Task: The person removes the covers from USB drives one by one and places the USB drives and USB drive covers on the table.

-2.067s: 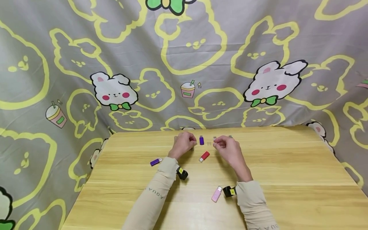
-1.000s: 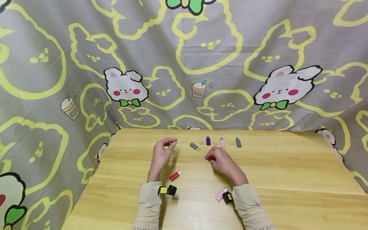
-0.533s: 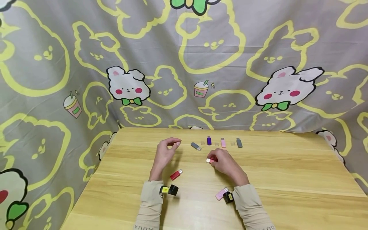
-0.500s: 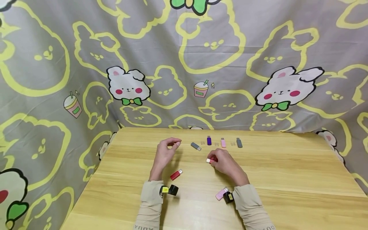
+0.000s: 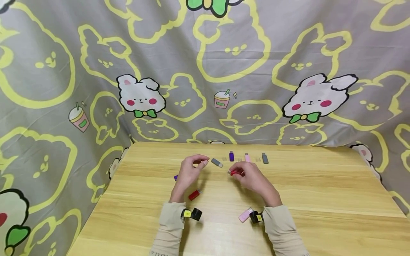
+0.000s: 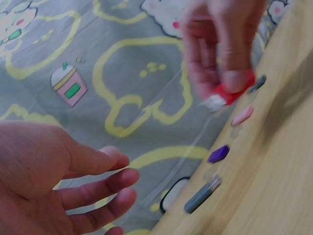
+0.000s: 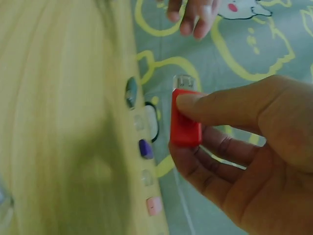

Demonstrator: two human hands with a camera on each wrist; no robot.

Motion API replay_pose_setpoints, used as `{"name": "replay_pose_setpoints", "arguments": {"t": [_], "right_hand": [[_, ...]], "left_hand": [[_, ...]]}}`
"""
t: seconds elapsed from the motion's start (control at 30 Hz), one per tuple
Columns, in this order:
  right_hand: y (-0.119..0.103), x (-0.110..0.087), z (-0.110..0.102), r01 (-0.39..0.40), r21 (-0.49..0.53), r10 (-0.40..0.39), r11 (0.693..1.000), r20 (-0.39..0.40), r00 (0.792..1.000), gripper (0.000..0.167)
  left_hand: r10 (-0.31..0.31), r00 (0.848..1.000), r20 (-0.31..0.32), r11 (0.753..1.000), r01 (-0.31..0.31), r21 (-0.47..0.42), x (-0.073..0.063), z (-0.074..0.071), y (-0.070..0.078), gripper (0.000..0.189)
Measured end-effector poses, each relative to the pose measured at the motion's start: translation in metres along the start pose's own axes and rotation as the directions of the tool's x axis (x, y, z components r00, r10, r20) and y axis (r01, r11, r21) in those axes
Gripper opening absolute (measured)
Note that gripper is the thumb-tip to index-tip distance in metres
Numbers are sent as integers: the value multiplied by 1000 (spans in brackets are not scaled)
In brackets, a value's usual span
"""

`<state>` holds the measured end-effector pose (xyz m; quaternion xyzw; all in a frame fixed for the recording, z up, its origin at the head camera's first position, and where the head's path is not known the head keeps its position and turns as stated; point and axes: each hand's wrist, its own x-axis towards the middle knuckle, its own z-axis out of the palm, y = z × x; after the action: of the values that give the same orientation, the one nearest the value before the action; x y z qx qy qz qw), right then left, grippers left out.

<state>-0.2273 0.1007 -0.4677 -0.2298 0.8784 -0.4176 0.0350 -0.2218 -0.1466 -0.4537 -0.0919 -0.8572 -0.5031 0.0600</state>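
My right hand (image 5: 254,176) pinches a red USB stick (image 7: 186,122) between thumb and fingers, lifted over the table, its metal plug end pointing to the left hand. My left hand (image 5: 191,170) hovers across from it, fingers loosely bent and holding nothing. Between the two hands lies a grey USB stick (image 5: 216,163), slanted on the tabletop. Behind them stand in a row a purple stick (image 5: 231,156), a pink stick (image 5: 247,156) and another grey stick (image 5: 264,158). Small clear caps (image 7: 147,177) lie between these.
A second red stick (image 5: 194,195) lies beside the left forearm. Mostly hidden behind the left hand is another purple stick (image 5: 175,177). Near the right wrist camera (image 5: 255,217) lies another pink stick (image 5: 245,215). A patterned curtain (image 5: 198,71) hangs behind the wooden table (image 5: 320,185).
The red stick lay on the table at first; my right hand has picked it up and raised it. My left hand drew back from the back row, then came slightly rightward toward the right hand.
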Motion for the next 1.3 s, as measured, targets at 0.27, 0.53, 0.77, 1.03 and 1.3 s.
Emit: {"name": "replay_pose_setpoints", "arguments": {"t": [0.27, 0.53, 0.77, 1.03, 1.3], "right_hand": [[-13, -2, -4, 29, 66, -26, 997, -51, 998, 10], [-18, -3, -5, 30, 89, -26, 996, -51, 998, 7], [-18, -3, -4, 29, 79, -25, 996, -52, 998, 6], [-17, -3, -5, 37, 66, -34, 997, -53, 998, 5], [-17, -5, -5, 41, 68, -39, 997, -20, 999, 5]], "left_hand": [[41, 982, 183, 997, -29, -66, -2, 18, 8, 14], [70, 968, 240, 990, -38, -135, -3, 29, 14, 14], [56, 971, 232, 991, -26, -133, -2, 32, 11, 10], [61, 971, 230, 990, -30, -137, -1, 34, 8, 8], [45, 973, 228, 986, -6, -168, -1, 33, 2, 8]]}}
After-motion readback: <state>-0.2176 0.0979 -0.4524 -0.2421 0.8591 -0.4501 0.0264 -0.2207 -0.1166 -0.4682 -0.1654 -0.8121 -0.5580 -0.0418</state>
